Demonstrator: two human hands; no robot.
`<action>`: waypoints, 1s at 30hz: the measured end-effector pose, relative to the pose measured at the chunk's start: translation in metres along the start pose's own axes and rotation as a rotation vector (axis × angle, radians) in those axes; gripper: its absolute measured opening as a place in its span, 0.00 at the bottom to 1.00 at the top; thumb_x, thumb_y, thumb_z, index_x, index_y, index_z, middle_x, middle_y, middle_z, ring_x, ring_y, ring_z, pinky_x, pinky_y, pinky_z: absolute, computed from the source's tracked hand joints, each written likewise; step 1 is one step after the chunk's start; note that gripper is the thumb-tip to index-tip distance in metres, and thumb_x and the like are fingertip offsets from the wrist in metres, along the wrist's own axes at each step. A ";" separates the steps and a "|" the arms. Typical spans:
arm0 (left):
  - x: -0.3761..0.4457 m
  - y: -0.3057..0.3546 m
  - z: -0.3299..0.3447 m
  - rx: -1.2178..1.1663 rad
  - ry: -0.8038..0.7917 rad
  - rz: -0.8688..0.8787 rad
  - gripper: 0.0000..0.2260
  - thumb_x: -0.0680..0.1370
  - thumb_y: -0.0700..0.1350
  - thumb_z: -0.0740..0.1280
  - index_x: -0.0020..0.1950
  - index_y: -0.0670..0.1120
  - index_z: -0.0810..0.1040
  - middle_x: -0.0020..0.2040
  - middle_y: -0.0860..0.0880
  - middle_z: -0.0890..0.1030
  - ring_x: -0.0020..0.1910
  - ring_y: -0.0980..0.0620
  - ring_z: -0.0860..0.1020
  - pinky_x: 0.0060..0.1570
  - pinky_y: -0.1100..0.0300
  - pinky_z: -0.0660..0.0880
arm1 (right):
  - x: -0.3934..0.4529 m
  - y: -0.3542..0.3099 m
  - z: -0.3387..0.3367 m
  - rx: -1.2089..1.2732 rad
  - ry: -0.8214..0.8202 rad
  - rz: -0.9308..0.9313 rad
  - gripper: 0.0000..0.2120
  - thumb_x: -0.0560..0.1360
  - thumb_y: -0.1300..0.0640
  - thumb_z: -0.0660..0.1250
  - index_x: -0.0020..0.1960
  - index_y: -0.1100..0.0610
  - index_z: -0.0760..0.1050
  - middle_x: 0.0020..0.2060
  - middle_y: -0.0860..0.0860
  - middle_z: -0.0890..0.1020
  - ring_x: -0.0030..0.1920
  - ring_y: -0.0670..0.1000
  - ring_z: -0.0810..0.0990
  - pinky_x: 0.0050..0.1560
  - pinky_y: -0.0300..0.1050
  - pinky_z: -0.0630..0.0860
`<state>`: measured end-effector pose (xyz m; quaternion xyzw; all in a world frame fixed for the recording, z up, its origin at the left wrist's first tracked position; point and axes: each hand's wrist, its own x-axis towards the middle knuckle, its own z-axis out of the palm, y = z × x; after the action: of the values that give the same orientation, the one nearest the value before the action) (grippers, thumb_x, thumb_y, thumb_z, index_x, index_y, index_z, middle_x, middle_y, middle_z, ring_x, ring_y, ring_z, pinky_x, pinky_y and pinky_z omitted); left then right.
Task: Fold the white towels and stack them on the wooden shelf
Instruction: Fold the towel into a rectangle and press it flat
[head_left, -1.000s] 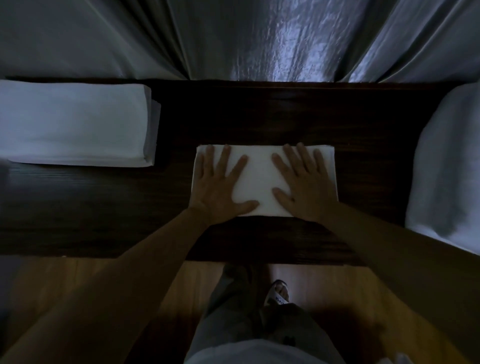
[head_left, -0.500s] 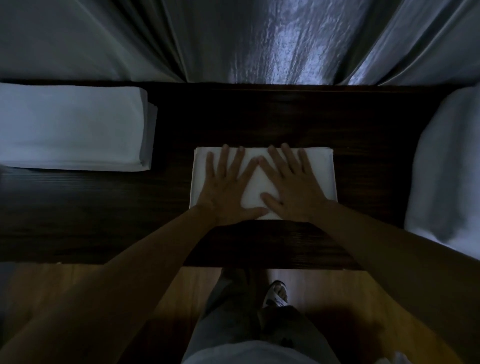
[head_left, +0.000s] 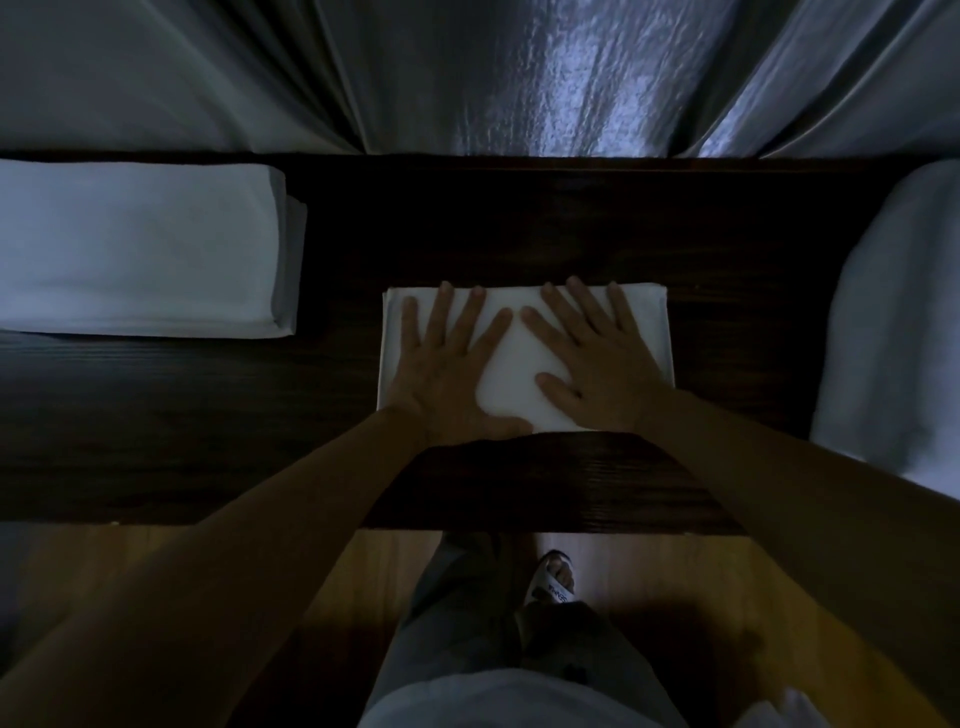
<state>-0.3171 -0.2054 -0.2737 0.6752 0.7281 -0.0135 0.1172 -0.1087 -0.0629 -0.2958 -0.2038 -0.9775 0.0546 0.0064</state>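
**Open wood on both sides of the middle towel**

Bare wooden shelf (head_left: 519, 223) lies between the folded towel (head_left: 524, 358) and the curtain (head_left: 467, 73) behind. A towel stack (head_left: 140, 249) blocks the left end; loose white cloth (head_left: 898, 322) blocks the right.

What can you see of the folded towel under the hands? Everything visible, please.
The folded towel is white, soft-looking cloth, folded into a flat, neat rectangle with layered edges showing along its left and right sides. It lies flat on the dark wooden shelf, near the middle, apart from the towel stack on the left. The left hand and right hand both press flat on it, fingers spread.
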 end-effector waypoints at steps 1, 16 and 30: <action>0.000 0.001 0.000 0.001 -0.005 -0.005 0.59 0.62 0.86 0.48 0.83 0.51 0.45 0.83 0.42 0.44 0.80 0.35 0.41 0.72 0.26 0.43 | -0.001 0.000 0.000 -0.001 0.012 -0.003 0.38 0.81 0.33 0.52 0.84 0.50 0.48 0.83 0.55 0.50 0.83 0.60 0.46 0.78 0.70 0.44; -0.007 -0.015 0.007 0.021 0.050 -0.041 0.45 0.72 0.80 0.48 0.83 0.57 0.44 0.83 0.44 0.44 0.80 0.34 0.40 0.75 0.31 0.42 | -0.017 0.009 -0.003 -0.060 -0.034 0.089 0.43 0.77 0.24 0.49 0.84 0.46 0.48 0.83 0.57 0.51 0.82 0.63 0.48 0.77 0.72 0.46; 0.015 -0.072 -0.043 -0.066 -0.032 -0.270 0.22 0.82 0.49 0.61 0.75 0.42 0.68 0.70 0.36 0.72 0.68 0.34 0.70 0.66 0.38 0.69 | 0.008 0.066 -0.066 0.150 -0.144 0.377 0.18 0.79 0.55 0.64 0.66 0.61 0.78 0.57 0.64 0.81 0.57 0.66 0.77 0.57 0.55 0.75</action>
<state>-0.3953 -0.1894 -0.2448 0.5664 0.8105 -0.0162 0.1482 -0.0873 0.0067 -0.2378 -0.3775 -0.9132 0.1420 -0.0588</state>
